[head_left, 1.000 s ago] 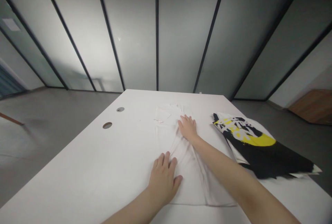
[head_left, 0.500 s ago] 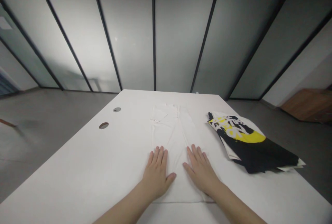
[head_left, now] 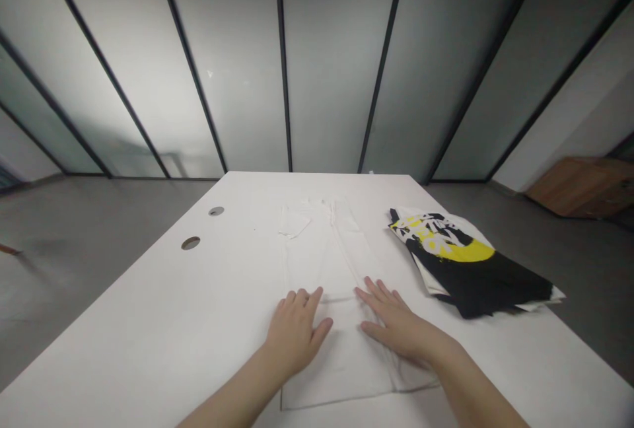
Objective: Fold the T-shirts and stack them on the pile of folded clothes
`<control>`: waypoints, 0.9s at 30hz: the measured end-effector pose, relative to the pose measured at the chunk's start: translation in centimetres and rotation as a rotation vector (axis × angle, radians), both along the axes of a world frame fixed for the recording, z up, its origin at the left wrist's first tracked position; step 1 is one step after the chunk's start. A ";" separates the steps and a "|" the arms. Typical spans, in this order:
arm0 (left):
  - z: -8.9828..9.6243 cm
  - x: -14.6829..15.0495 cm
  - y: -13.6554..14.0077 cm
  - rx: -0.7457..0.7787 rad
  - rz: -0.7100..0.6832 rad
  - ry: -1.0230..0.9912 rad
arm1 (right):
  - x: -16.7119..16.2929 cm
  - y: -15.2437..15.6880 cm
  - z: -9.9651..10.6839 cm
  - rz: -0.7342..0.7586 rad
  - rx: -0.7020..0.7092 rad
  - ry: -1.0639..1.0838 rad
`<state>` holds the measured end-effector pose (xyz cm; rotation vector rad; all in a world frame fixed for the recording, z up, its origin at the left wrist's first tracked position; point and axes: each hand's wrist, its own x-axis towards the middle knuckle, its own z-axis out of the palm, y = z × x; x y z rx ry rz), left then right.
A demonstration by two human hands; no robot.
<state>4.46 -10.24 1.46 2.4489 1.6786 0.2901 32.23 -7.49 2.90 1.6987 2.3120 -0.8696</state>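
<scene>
With left hand [head_left: 296, 332], thumb apart and fingers partly bent, and right hand [head_left: 392, 321], fingers fanned, resting on the near half of the white shirt [head_left: 339, 362]. Beyond the shirt, frosted glass panels [head_left: 329, 65]; flat beneath it, the white desk [head_left: 163, 335]; to its right, black-and-yellow printed cloth [head_left: 475, 273]; to its left, two round holes [head_left: 191, 243].

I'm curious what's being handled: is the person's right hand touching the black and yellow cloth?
Apart. The head view plainly shows a strip of white table between the right hand and the black and yellow cloth.
</scene>
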 end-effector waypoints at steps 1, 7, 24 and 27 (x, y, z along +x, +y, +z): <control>-0.3 -0.4 0.6 0.023 0.017 -0.019 | -0.1 0.0 0.0 -0.004 0.003 -0.004; -2.9 -3.7 7.2 0.145 0.275 -0.043 | -1.3 -0.6 -0.4 -0.038 0.137 0.045; -2.5 -6.2 22.7 0.156 0.527 -0.121 | -3.9 -2.3 2.6 0.045 0.116 0.224; -2.5 -6.5 22.9 0.163 0.541 -0.134 | -5.8 -3.1 2.8 0.123 0.110 0.225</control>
